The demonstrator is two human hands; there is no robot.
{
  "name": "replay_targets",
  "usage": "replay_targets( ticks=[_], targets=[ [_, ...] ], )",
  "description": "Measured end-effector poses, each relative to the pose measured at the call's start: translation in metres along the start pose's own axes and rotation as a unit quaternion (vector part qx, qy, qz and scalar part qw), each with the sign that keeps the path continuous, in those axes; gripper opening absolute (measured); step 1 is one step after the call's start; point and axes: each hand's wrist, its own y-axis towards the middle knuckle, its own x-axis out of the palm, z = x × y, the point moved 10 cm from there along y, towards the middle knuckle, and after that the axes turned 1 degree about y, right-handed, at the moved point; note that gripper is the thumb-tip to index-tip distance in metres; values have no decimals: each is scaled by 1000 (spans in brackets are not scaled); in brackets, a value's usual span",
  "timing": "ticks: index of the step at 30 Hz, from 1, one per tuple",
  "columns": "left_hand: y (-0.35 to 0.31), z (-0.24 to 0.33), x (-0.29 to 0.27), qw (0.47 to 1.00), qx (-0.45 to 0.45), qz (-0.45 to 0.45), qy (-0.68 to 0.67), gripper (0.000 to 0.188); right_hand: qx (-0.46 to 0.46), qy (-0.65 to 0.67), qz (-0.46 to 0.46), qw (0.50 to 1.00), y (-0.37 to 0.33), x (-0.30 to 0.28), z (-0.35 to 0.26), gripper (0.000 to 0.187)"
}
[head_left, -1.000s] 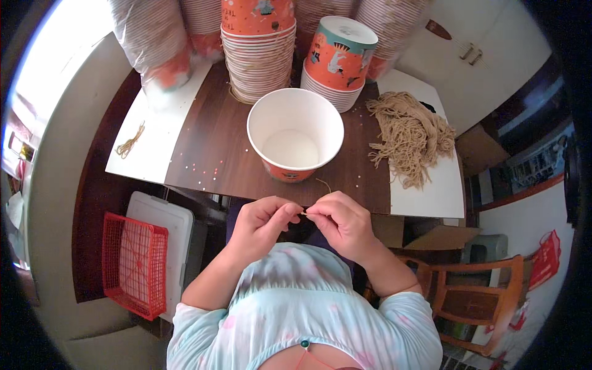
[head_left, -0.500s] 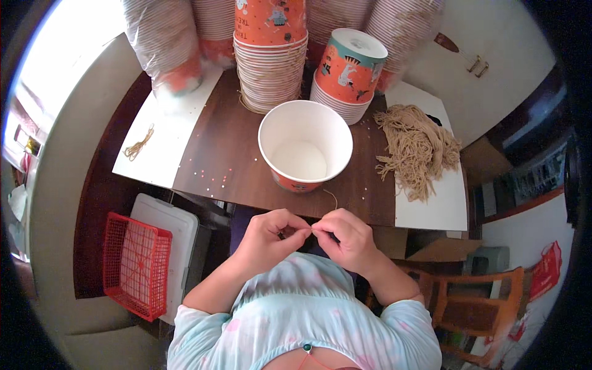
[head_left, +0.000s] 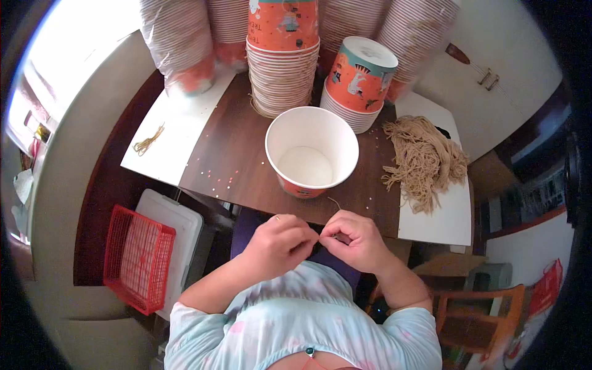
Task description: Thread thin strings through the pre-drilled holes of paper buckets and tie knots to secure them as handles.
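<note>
Left hand (head_left: 280, 243): I see its fingertips drawn in, meeting the right hand's just off the surface's near edge, pinching the string.
Right hand (head_left: 357, 242): thumb and forefinger pinched on the string too; the bit between is too small for me to make out.
String (head_left: 335, 202): a tan end rises past the right hand, near the bucket.
Bucket (head_left: 287, 139): open end up, mid-surface (head_left: 240, 142).
Yarn pile (head_left: 427, 159): right side.
Bucket stack (head_left: 282, 77): far side.

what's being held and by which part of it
A thin tan cord, apparently pinched where the left hand and right hand meet; a loose length curves out beyond the right hand. Which part is gripped can't be told.
</note>
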Motion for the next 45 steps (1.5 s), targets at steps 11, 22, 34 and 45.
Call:
replay_targets(
  ticks=[11, 22, 34, 45],
  targets=[
    [20, -92, -73, 939, -273, 204, 49, 42, -20, -191, 87, 978, 102, -108, 6, 10],
    [73, -130, -57, 963, -250, 88, 45, 27, -22, -274, -111, 955, 159, -63, 57, 12],
    [75, -168, -32, 905, -395, 28, -156, 27, 42, -220, -12, 974, 153, -97, 55, 6],
    [64, -173, -11, 861, -477, 42, -173, 26, 221, -8, 65, 973, 143, -46, 92, 13]
  ],
)
